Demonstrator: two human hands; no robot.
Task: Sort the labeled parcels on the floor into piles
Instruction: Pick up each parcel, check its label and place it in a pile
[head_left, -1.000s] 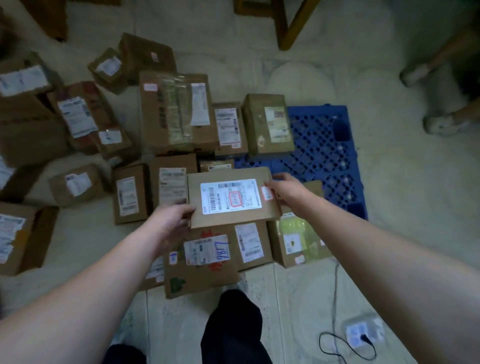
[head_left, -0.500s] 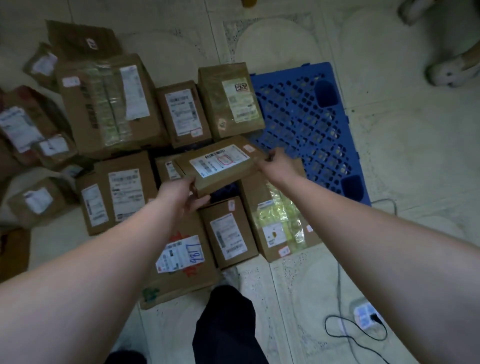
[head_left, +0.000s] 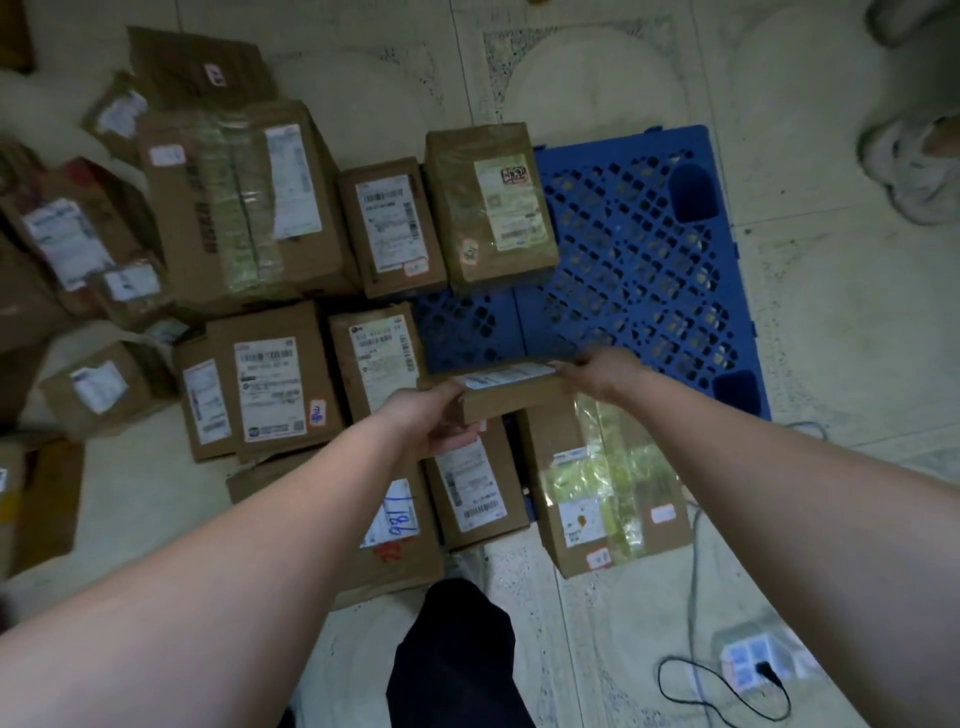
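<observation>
I hold a flat brown parcel (head_left: 511, 392) with a white label between both hands, tilted so its label faces away and its near side shows. My left hand (head_left: 428, 421) grips its left end from below, and my right hand (head_left: 602, 371) grips its right end. The parcel hangs over the front edge of the blue plastic pallet (head_left: 639, 270). Below it lie a narrow labelled box (head_left: 475, 486) and a box with yellow-green tape (head_left: 602, 483). Several more labelled cardboard boxes cover the floor to the left.
A box marked 981 (head_left: 397, 525) lies under my left forearm. Two boxes (head_left: 491, 202) stand at the pallet's back left. A power strip (head_left: 753, 662) with a black cable lies at lower right. Another person's white shoe (head_left: 914, 171) is at upper right. My dark trouser leg (head_left: 457, 654) is at the bottom.
The parcel has moved right and down toward the pallet's front edge and tipped further, so its label now shows only as a thin strip. Both hands went with it.
</observation>
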